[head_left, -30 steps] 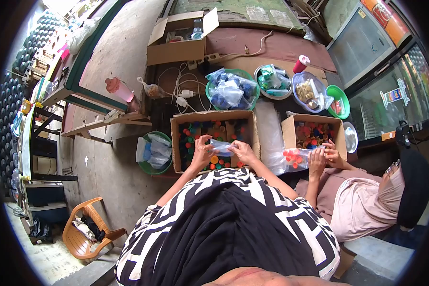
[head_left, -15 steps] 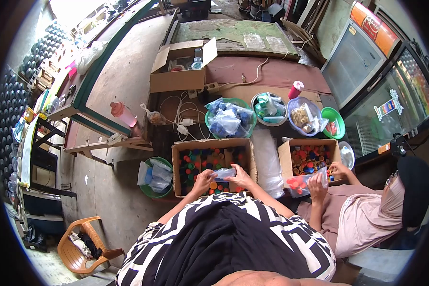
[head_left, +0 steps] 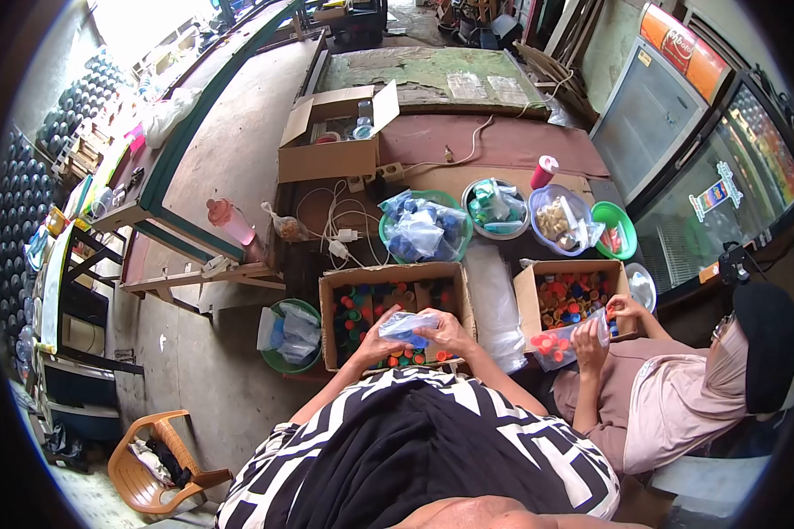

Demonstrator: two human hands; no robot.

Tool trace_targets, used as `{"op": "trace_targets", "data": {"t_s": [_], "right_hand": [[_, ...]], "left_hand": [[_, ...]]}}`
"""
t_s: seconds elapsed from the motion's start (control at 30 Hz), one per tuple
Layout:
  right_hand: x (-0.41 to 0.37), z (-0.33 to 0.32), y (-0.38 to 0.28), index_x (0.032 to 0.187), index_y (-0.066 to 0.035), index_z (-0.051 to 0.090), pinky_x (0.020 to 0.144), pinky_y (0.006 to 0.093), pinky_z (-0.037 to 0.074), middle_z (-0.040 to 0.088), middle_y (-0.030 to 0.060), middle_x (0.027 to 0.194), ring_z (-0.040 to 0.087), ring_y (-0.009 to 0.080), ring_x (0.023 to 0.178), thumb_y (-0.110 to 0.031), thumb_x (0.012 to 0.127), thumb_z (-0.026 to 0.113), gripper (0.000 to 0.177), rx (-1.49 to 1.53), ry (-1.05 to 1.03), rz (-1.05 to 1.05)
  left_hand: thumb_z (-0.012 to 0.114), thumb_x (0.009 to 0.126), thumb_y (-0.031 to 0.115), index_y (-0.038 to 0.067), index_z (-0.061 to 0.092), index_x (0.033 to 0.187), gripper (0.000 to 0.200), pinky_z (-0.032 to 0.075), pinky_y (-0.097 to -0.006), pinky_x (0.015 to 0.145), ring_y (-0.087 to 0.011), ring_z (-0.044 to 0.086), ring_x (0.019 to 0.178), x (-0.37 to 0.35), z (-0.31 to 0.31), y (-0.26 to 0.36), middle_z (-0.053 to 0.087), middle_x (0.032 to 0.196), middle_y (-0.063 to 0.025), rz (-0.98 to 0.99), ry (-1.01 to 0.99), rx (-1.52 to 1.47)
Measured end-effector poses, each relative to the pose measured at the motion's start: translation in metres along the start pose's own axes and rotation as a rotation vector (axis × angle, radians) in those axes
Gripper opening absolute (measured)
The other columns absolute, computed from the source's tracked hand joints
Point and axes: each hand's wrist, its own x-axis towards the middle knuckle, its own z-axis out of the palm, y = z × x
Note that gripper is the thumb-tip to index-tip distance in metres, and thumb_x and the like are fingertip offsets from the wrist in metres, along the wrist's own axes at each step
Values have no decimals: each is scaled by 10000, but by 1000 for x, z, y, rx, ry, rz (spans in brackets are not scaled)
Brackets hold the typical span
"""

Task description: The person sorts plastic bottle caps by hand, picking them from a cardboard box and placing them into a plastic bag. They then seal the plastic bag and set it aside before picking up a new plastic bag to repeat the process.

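A clear plastic bag (head_left: 404,327) with something bluish in it is held between both hands above a cardboard box (head_left: 397,271) of colourful caps. My left hand (head_left: 378,339) grips the bag's left side, fingers closed on it. On the bag's right side, my right hand (head_left: 448,333) is closed on it too. Loose red, green, orange and dark caps (head_left: 353,315) lie in the box below my hands.
To my right a co-worker holds a bag of red caps (head_left: 551,349) beside a second cap box (head_left: 526,304). Basins (head_left: 427,257) of bagged items stand behind the boxes; a green basin (head_left: 278,361) is at left. Plastic sheets (head_left: 494,309) lie between the boxes.
The bag between my hands now looks fuller and wider, and my hands have shifted slightly around it. The co-worker's far hand has moved slightly toward the bag of red caps.
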Motion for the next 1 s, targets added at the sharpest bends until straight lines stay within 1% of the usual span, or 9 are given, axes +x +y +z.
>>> {"op": "trace_targets", "data": {"t_s": [0.1, 0.13, 0.2, 0.3, 0.43, 0.47, 0.6, 0.8, 1.0], "right_hand": [[1, -2, -2, 1216, 9, 509, 811, 261, 485, 628, 51, 1037, 585, 102, 912, -226, 882, 683, 444, 83, -63, -46], [1, 2, -3, 1287, 12, 436, 857, 273, 475, 597, 81, 1115, 572, 127, 984, -268, 866, 697, 569, 164, 34, -72], [1, 1, -1, 1431, 18, 216, 983, 317, 426, 500, 162, 1291, 517, 211, 1164, -406, 784, 752, 942, 187, 167, -30], [-10, 0, 7, 1431, 40, 202, 1021, 328, 395, 495, 176, 1307, 505, 232, 1190, -463, 733, 778, 1035, 267, 166, 132], [-18, -1, 15, 1403, -9, 350, 941, 295, 424, 558, 123, 1229, 524, 198, 1145, -543, 758, 723, 917, 89, -109, 348], [-26, 4, 2, 1310, -61, 515, 873, 282, 440, 609, 91, 1136, 551, 160, 1069, -540, 800, 686, 720, 56, -82, 355], [-30, 8, 15, 1146, -70, 658, 784, 278, 457, 666, 29, 911, 586, 104, 859, -442, 892, 625, 452, 130, -22, 333], [-24, -1, 56, 1113, -62, 684, 664, 240, 441, 663, 27, 879, 561, 59, 751, -382, 904, 622, 387, 65, 83, 142], [-29, -14, 38, 1101, -6, 673, 932, 269, 439, 677, 64, 1067, 604, 131, 1002, -266, 925, 609, 321, 40, 65, 200]], "left_hand": [[792, 774, 219, 34, 546, 1260, 576, 494, -303, 878, -151, 603, 1001, -1, 4, 19, 636, 1121, -73, -213, -94, 230], [734, 836, 252, 16, 663, 1051, 327, 503, -278, 776, -109, 614, 855, -3, 12, 29, 677, 925, -32, -160, -63, 199], [723, 846, 253, 16, 671, 1027, 303, 495, -264, 755, -97, 605, 832, -2, 18, 33, 676, 899, -25, -178, -33, 183], [685, 880, 254, 9, 681, 980, 265, 473, -244, 702, -69, 579, 788, 0, 21, 36, 672, 846, -10, -207, 2, 150], [665, 896, 225, 9, 688, 948, 224, 473, -235, 684, -56, 577, 767, -3, 24, 33, 675, 836, 0, -200, 78, 90], [664, 896, 216, 9, 692, 942, 214, 474, -231, 674, -52, 577, 749, -3, 25, 31, 677, 824, 1, -200, 95, 54], [663, 894, 196, 4, 702, 920, 198, 485, -230, 663, -52, 587, 719, -3, 29, 25, 680, 796, 1, -162, 155, 145], [663, 893, 181, 1, 701, 891, 184, 489, -223, 659, -51, 592, 723, 0, 35, 12, 683, 788, -5, -127, 164, 149], [602, 937, 286, 28, 695, 884, 279, 398, -207, 540, -28, 509, 617, 1, 48, 40, 652, 731, 28, -88, 197, 147]]}}
